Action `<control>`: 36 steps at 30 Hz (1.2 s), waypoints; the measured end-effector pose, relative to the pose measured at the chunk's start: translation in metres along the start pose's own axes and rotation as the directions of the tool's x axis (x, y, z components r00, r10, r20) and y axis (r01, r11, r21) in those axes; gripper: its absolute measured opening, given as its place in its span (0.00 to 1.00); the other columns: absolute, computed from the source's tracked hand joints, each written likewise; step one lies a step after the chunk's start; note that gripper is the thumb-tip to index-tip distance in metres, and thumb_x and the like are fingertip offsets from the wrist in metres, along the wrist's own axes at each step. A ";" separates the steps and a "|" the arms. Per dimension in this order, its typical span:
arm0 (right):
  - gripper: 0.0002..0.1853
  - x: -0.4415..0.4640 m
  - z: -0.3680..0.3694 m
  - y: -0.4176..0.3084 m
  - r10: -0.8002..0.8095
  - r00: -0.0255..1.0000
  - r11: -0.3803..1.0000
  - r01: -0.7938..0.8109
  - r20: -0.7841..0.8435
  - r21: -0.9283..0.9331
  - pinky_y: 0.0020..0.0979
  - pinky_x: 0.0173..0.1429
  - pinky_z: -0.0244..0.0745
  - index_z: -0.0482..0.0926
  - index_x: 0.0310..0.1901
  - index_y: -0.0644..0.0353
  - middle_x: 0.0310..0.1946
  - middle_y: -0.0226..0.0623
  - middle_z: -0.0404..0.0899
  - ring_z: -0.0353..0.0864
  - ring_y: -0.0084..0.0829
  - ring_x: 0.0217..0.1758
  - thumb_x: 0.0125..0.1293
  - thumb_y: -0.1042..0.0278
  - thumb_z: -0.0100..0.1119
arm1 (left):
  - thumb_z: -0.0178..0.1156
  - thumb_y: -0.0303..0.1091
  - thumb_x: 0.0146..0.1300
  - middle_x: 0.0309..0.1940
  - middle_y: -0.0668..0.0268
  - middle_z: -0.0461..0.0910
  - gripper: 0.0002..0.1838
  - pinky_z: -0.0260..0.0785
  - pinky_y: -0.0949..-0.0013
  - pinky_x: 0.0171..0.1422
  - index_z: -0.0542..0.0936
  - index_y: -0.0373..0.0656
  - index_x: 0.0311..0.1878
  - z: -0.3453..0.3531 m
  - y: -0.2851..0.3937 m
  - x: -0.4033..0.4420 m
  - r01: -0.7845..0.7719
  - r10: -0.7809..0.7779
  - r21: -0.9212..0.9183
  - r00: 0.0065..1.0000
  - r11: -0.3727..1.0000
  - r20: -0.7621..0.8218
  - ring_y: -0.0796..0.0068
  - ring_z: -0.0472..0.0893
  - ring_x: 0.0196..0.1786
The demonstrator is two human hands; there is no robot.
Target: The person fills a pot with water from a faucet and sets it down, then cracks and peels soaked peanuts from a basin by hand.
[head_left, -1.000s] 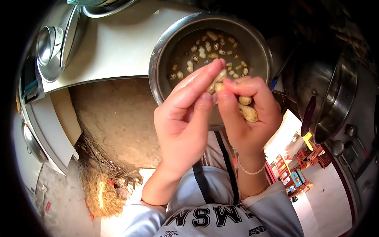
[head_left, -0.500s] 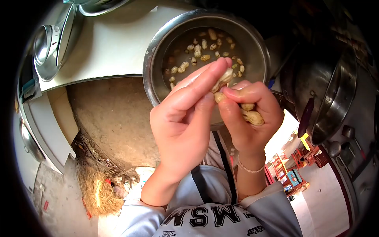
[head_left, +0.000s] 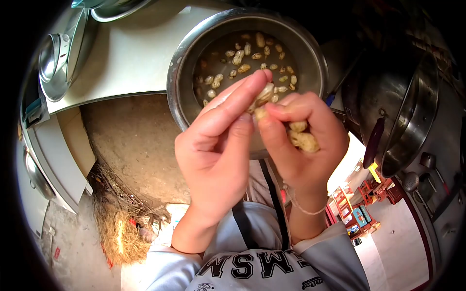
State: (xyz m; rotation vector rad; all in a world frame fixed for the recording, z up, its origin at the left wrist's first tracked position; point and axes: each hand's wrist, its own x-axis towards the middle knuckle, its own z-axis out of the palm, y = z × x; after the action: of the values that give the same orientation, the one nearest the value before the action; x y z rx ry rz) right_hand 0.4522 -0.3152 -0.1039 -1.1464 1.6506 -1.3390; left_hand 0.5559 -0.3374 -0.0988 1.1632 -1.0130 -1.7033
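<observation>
Left hand point(head_left: 211, 150): fingers long, nearly straight, pressed together, thumb underneath; gap narrow, pale peanut point(head_left: 262, 96) caught in it near the tips. Right hand point(head_left: 313, 131): thumb and forefinger pinched on a small peanut piece point(head_left: 261, 114), right up against the left fingertips. Blurry there; from where I'm standing I can't tell if the piece and the pale peanut are joined. Other right fingers curled round more peanuts point(head_left: 305, 140), tucked in behind the pinch. Thin cord point(head_left: 306, 212) on the wrist below.

Both sets of fingers are over the near part of a big metal basin point(head_left: 175, 72). Water in it, loose peanuts point(head_left: 238, 58) scattered beyond the fingertips, some just past the left ones. Pale worktop point(head_left: 136, 53) off to the left of the left fingers, stacked metal bowls point(head_left: 51, 58) at its far end. Right of the right fingers, well apart: large dark pan point(head_left: 378, 97), then a skimmer point(head_left: 411, 181). Straw point(head_left: 124, 237) on the floor, low left of the left fingers.
</observation>
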 end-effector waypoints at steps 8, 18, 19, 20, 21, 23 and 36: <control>0.05 -0.001 -0.001 0.000 -0.123 0.988 0.984 0.133 -0.090 0.121 0.14 0.23 0.61 0.73 0.28 0.66 0.20 0.34 0.73 0.67 0.15 0.20 0.49 0.82 0.59 | 0.44 0.20 0.59 0.51 0.48 0.68 0.19 0.61 0.66 0.59 0.63 0.28 0.55 0.009 0.010 -0.003 0.063 -0.068 -0.129 0.997 0.990 -0.041 0.60 0.70 0.53; 0.05 0.003 -0.001 -0.009 -0.189 0.982 0.977 0.188 -0.002 -0.104 0.16 0.28 0.60 0.68 0.29 0.66 0.22 0.36 0.72 0.65 0.18 0.23 0.53 0.81 0.55 | 0.45 0.18 0.58 0.51 0.49 0.69 0.22 0.62 0.66 0.58 0.60 0.28 0.57 0.008 0.012 0.000 0.008 -0.014 -0.122 0.998 0.992 -0.053 0.61 0.72 0.52; 0.05 0.005 0.000 -0.009 -0.273 0.962 0.936 0.273 0.032 -0.222 0.16 0.28 0.60 0.68 0.29 0.66 0.22 0.36 0.72 0.65 0.18 0.23 0.53 0.80 0.55 | 0.45 0.18 0.57 0.51 0.49 0.69 0.22 0.63 0.66 0.57 0.60 0.28 0.57 0.007 0.011 0.001 -0.022 0.018 -0.104 0.999 0.994 -0.036 0.61 0.72 0.51; 0.05 0.005 -0.001 -0.011 -0.244 0.967 0.944 0.256 0.079 -0.208 0.16 0.28 0.60 0.68 0.29 0.66 0.22 0.36 0.72 0.65 0.18 0.23 0.53 0.80 0.55 | 0.45 0.18 0.57 0.51 0.49 0.69 0.22 0.63 0.66 0.57 0.60 0.28 0.57 0.007 0.012 0.001 -0.022 0.018 -0.104 0.999 0.994 -0.037 0.61 0.72 0.51; 0.05 0.004 -0.003 -0.010 -0.240 0.967 0.944 0.253 0.087 -0.211 0.16 0.28 0.60 0.68 0.29 0.66 0.22 0.36 0.72 0.65 0.18 0.23 0.53 0.80 0.55 | 0.45 0.17 0.57 0.51 0.49 0.69 0.22 0.63 0.67 0.57 0.60 0.28 0.57 0.006 0.013 0.001 -0.014 0.013 -0.095 1.000 0.995 -0.017 0.62 0.72 0.51; 0.05 0.003 -0.007 -0.008 -0.231 0.967 0.944 0.249 0.103 -0.216 0.16 0.28 0.60 0.68 0.29 0.66 0.22 0.36 0.72 0.65 0.18 0.23 0.53 0.80 0.55 | 0.44 0.17 0.57 0.50 0.49 0.69 0.22 0.63 0.67 0.57 0.61 0.28 0.57 0.007 0.015 0.001 -0.007 0.007 -0.085 1.000 0.996 0.003 0.62 0.72 0.51; 0.08 0.008 -0.001 -0.005 -0.354 0.934 0.922 0.340 -0.050 -0.186 0.21 0.21 0.68 0.73 0.30 0.64 0.20 0.37 0.73 0.72 0.25 0.18 0.47 0.80 0.60 | 0.45 0.15 0.56 0.50 0.47 0.69 0.22 0.64 0.67 0.57 0.61 0.28 0.56 0.005 0.017 0.005 -0.001 0.005 -0.088 0.999 0.996 0.046 0.62 0.73 0.51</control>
State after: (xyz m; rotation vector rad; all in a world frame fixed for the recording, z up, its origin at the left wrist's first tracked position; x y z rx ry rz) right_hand 0.4495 -0.3225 -0.0987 -1.5656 1.7056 -1.4973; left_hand 0.5533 -0.3467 -0.0838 1.0700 -0.9568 -1.7616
